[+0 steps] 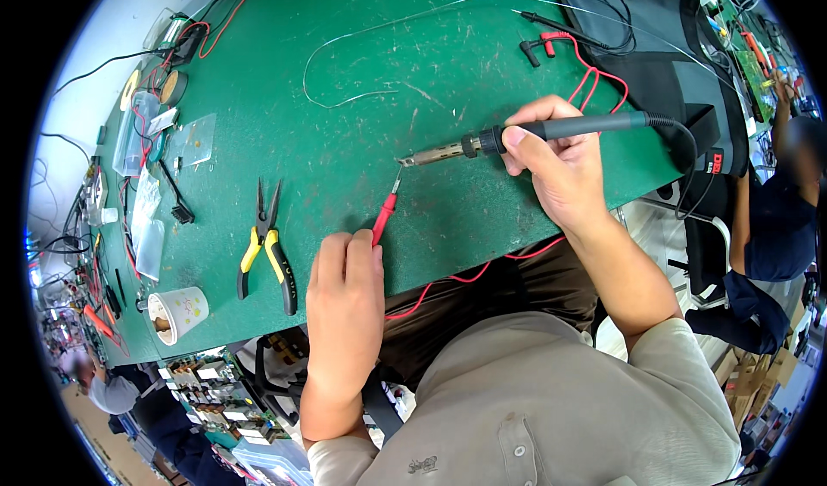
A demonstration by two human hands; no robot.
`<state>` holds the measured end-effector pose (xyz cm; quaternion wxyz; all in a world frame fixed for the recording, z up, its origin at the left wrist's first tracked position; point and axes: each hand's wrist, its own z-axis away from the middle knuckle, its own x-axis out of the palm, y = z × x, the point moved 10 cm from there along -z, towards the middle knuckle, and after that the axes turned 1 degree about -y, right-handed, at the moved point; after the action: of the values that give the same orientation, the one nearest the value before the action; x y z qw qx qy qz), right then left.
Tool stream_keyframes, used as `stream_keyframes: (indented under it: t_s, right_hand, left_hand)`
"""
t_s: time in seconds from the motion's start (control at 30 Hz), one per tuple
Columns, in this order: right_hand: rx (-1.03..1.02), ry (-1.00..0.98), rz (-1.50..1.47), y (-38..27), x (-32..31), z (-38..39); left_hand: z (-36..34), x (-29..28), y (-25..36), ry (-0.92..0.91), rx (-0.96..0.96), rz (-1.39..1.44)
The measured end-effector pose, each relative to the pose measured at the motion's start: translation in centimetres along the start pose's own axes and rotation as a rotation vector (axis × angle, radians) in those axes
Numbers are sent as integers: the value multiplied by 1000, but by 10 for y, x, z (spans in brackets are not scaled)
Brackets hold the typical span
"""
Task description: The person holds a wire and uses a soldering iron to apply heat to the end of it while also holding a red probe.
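Note:
My right hand grips a soldering iron by its dark handle, with its metal barrel pointing left. In my left hand is a red test probe, its metal tip aimed up and to the right. The iron's tip and the probe's tip meet or nearly meet over the green table; whether they touch I cannot tell. A red lead sags below the table's front edge. Just left of my left hand lie needle-nose pliers with yellow and black handles, jaws pointing away.
A long thin solder wire curls across the table's far part. A black probe and red leads lie at the far right beside a dark tool bag. A paper cup stands at the left edge. Other people sit at both sides.

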<state>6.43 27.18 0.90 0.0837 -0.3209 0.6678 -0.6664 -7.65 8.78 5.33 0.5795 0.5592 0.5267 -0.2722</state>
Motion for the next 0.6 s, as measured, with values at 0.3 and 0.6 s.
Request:
stream_keyframes:
  t_s: [0.3,0.6]
  right_hand:
    - [14,-21,21,-1,3,0]
    - [72,-39,75,1,12,-2]
  left_hand:
    - [2,-3,-2,5,-9,15]
    - [-1,-9,-9,-22,-82,152]
